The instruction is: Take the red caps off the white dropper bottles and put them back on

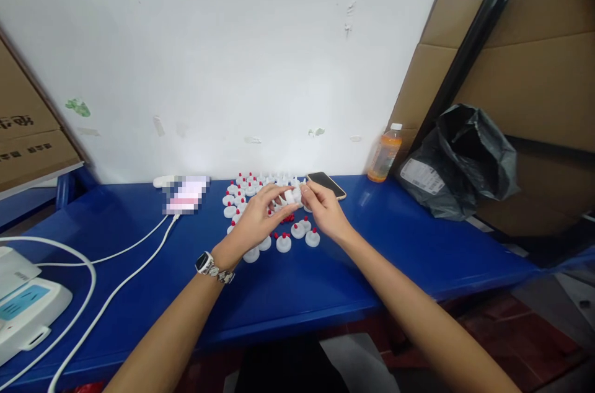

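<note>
My left hand (263, 210) holds a white nozzle cap (292, 196) between thumb and fingers, raised over the table. At the cap's right side, my right hand (323, 204) has thumb and forefinger pinched together; whatever is between them is hidden. Below and around both hands stand many round white caps with upright spouts. Several carry red tips, such as the white cap with a red tip (284, 244) at the front. Toward the wall, some spouts are bare white. Loose red tips (288, 219) lie in a small pile under my hands.
A dark phone (327, 185) lies behind my right hand. Orange drink bottle (385, 154) and grey plastic bag (458, 163) stand at right. On the left are a blurred-out device (186, 194), white cables (134, 278) and a power strip (28, 306). The blue table (372, 263) meets a white wall.
</note>
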Available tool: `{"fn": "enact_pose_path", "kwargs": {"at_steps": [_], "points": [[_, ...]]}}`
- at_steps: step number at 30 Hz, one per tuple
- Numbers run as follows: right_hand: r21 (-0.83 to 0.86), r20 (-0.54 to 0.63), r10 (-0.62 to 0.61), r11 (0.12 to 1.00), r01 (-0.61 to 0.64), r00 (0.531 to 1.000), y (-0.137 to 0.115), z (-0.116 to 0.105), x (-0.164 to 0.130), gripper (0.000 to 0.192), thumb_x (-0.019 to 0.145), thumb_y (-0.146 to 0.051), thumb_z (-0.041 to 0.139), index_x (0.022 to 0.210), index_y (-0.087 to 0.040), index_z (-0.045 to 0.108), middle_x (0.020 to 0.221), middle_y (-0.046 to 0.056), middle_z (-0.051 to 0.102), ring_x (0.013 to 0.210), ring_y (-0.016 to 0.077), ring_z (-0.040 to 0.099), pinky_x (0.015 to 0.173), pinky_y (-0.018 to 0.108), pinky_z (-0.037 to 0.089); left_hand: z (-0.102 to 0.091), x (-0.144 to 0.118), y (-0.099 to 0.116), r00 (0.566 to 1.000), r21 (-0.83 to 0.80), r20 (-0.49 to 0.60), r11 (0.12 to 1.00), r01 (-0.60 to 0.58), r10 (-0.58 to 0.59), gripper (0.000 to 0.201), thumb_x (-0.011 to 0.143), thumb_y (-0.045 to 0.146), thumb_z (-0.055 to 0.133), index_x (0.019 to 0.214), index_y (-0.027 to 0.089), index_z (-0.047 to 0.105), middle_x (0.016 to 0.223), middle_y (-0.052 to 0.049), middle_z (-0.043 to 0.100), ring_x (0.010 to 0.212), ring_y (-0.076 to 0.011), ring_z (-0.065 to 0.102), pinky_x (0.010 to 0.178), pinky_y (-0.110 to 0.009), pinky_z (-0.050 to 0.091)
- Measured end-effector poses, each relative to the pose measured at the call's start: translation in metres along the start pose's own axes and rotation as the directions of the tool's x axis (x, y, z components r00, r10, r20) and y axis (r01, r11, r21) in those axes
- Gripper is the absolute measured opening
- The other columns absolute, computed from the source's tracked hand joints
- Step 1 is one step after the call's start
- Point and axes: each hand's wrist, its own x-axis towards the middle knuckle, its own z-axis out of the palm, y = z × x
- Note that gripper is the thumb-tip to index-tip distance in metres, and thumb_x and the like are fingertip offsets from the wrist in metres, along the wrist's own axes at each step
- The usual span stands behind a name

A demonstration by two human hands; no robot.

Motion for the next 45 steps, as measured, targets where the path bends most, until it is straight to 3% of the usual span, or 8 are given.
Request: {"fn": "enact_pose_path", "kwargs": {"at_steps": [3,7,14,24,31,36,41,45], "points": [[-0.203,-0.025,-0.005,0.979,0.0,1.0,0.011,-0.017,0.004,0.033,0.094,-0.044,0.051,0.072,-0.02,0.055,0.062,-0.003,0.05,0.06,0.0128,0.045,0.061,0.027,0.037,-0.005,-0.001,-0.008,0.996,0.03,-0.042,0.997,0.077,-0.076,0.048,0.09,0.051,0.06,0.13,0.023,0.059,0.107,-0.007,0.064,0.091,-0.0194,0.059,0.075,-0.032,0.05],[-0.384,0.145,0.05,0.923,0.01,0.988,0.027,-0.029,0.004,0.016,0.087,-0.03,0.058,0.082,-0.019,0.069,0.06,-0.002,0.058,0.058,0.0126,0.05,0.06,0.026,0.037,-0.01,-0.002,-0.012,0.989,0.055,-0.052,0.989,0.138,-0.135,0.037,0.095,0.05,0.053,0.116,0.021,0.065,0.106,-0.007,0.065,0.091,-0.0187,0.06,0.072,-0.031,0.048],[-0.457,0.264,0.124,0.89,0.011,0.956,0.037,-0.029,0.004,0.018,0.087,-0.03,0.06,0.085,-0.019,0.075,0.057,-0.002,0.06,0.054,0.0118,0.051,0.057,0.026,0.033,-0.007,0.015,-0.012,0.989,0.158,0.076,0.981,0.113,-0.126,0.036,0.094,0.051,0.053,0.099,0.02,0.069,0.102,-0.007,0.064,0.088,-0.02,0.06,0.074,-0.034,0.049],[-0.598,0.049,0.205,0.79,-0.136,0.977,0.053,-0.034,0.015,0.013,0.083,-0.03,0.063,0.086,-0.019,0.071,0.07,0.0,0.069,0.064,0.0143,0.059,0.065,0.027,0.038,0.001,0.018,-0.014,0.99,0.207,0.074,0.973,0.105,-0.123,0.033,0.096,0.047,0.05,0.096,0.02,0.068,0.104,-0.007,0.062,0.092,-0.0211,0.058,0.078,-0.035,0.049],[-0.231,-0.081,0.132,0.962,-0.147,0.988,0.043,-0.026,0.015,0.014,0.082,-0.03,0.065,0.083,-0.017,0.07,0.076,0.004,0.072,0.068,0.0159,0.062,0.065,0.028,0.045,-0.001,0.007,-0.017,0.998,0.222,0.028,0.974,0.054,-0.062,0.032,0.095,0.047,0.052,0.111,0.022,0.065,0.114,-0.009,0.061,0.11,-0.026,0.056,0.089,-0.041,0.05],[0.16,0.115,0.141,0.974,-0.158,0.983,0.024,-0.006,0.008,0.028,0.083,-0.045,0.069,0.089,-0.017,0.072,0.082,0.006,0.075,0.073,0.018,0.066,0.066,0.029,0.046,0.0,0.002,-0.015,0.997,0.19,0.075,0.982,-0.003,-0.011,0.04,0.092,0.048,0.059,0.123,0.023,0.057,0.12,-0.008,0.064,0.109,-0.0247,0.06,0.093,-0.041,0.049],[-0.2,0.123,0.081,0.978,-0.055,0.989,0.019,-0.002,0.004,0.027,0.093,-0.041,0.056,0.092,-0.02,0.073,0.087,0.005,0.072,0.083,0.0196,0.06,0.077,0.033,0.042,-0.008,0.0,-0.017,0.989,0.189,0.108,0.979,0.082,-0.104,0.036,0.097,0.049,0.047,0.113,0.02,0.061,0.1,-0.006,0.069,0.087,-0.0206,0.064,0.078,-0.035,0.05],[-0.61,0.243,0.065,0.786,0.1,0.968,0.021,-0.006,0.008,0.013,0.083,-0.036,0.069,0.09,-0.027,0.076,0.101,0.006,0.065,0.104,0.0264,0.051,0.093,0.045,0.031,-0.014,-0.001,-0.023,0.993,0.213,0.062,0.974,0.081,-0.096,0.04,0.102,0.047,0.037,0.118,0.02,0.061,0.115,-0.008,0.067,0.099,-0.0219,0.062,0.085,-0.037,0.049]]}}
